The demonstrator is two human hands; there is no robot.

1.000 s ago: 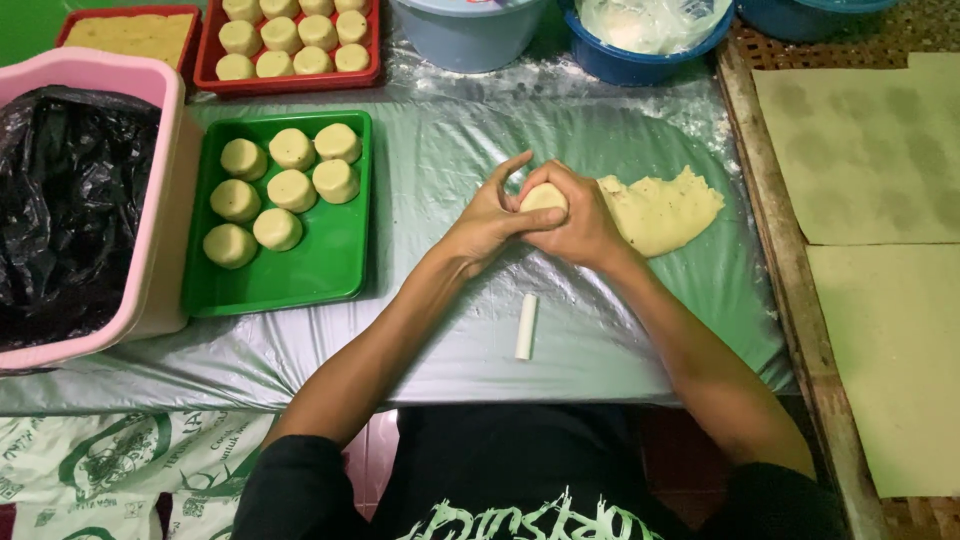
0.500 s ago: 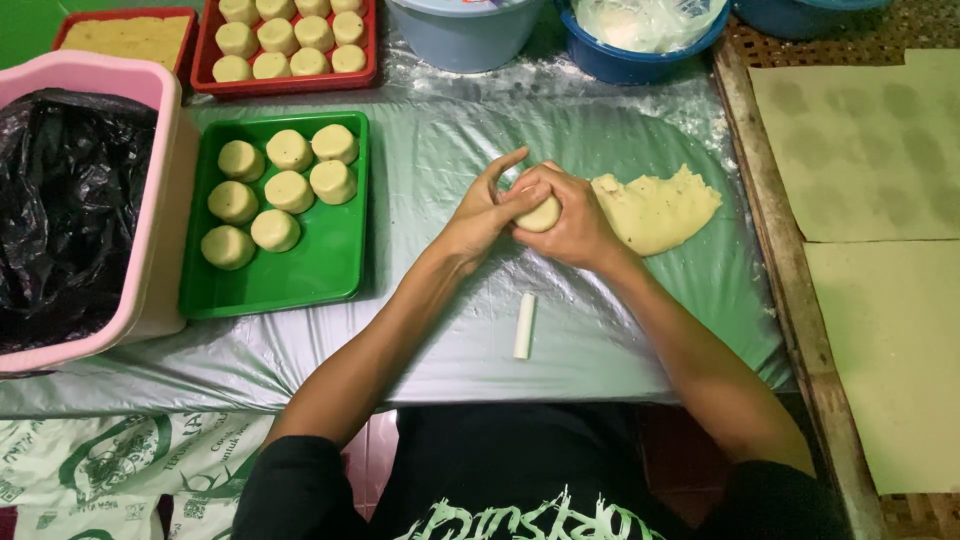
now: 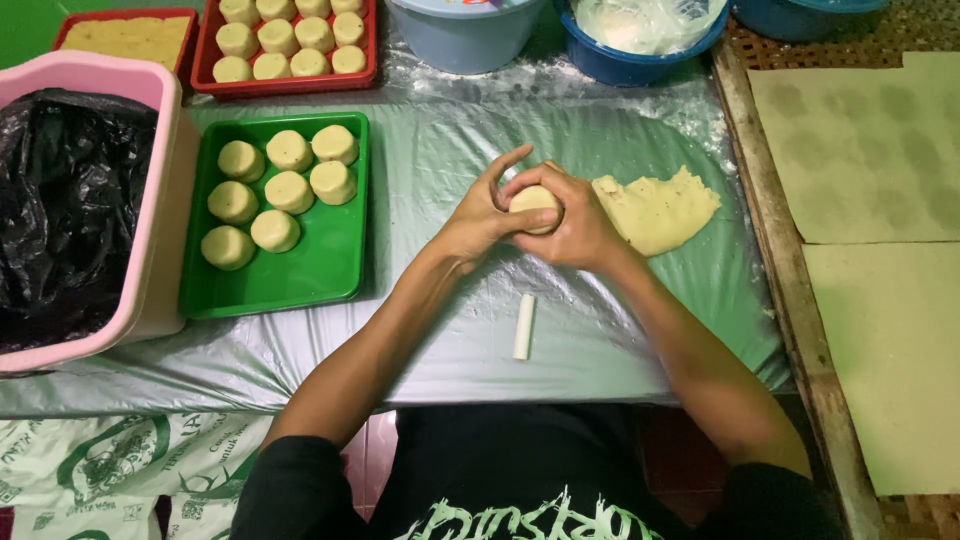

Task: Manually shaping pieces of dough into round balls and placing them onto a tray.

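Hands have barely shifted: left hand (image 3: 478, 215) and right hand (image 3: 572, 225) stay cupped tight around the small round pale dough ball (image 3: 533, 200), only more exposed now. Flat dough sheet (image 3: 655, 210) beside it, 7 pucks on green plastic tray (image 3: 335, 270).

- You're in a home-style pastry-making spot: a worktable covered in shiny clear plastic sheeting (image 3: 600, 340), dusted with flour at its far edge.
- Near its left edge, a green plastic tray (image 3: 300, 270) holds round pale dough cakes (image 3: 290, 190).
- Along the far edge stand a red plastic tray (image 3: 290, 75) and blue plastic basins (image 3: 640, 55).
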